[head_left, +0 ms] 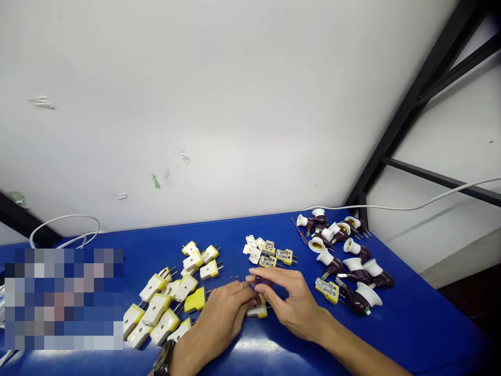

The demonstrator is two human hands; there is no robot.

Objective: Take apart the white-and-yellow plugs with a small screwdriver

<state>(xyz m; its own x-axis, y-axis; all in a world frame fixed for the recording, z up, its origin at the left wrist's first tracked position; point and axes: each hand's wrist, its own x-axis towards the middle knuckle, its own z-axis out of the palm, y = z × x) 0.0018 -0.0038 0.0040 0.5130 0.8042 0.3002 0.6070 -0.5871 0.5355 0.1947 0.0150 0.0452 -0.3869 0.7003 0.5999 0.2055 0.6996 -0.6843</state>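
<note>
My left hand [230,308], with a ring and a dark wristwatch [163,357], closes over a white and yellow plug [257,312] lying on the blue table. My right hand [291,300] pinches the purple handle of a screwdriver [258,280] above that plug; its shaft and tip are hidden by the fingers. Two tiny screws [234,277] lie just beyond my left hand. Farther off are opened plug halves [284,256] with metal parts showing, beside loose white covers [254,255].
Several closed white and yellow plugs [156,308] are piled at left. At right lie several dark lamp holders with white collars [355,265], an open yellow plug half [327,290] and another screwdriver [299,232]. A white cable [403,208] runs along the wall; black frame bars [407,107] stand at right.
</note>
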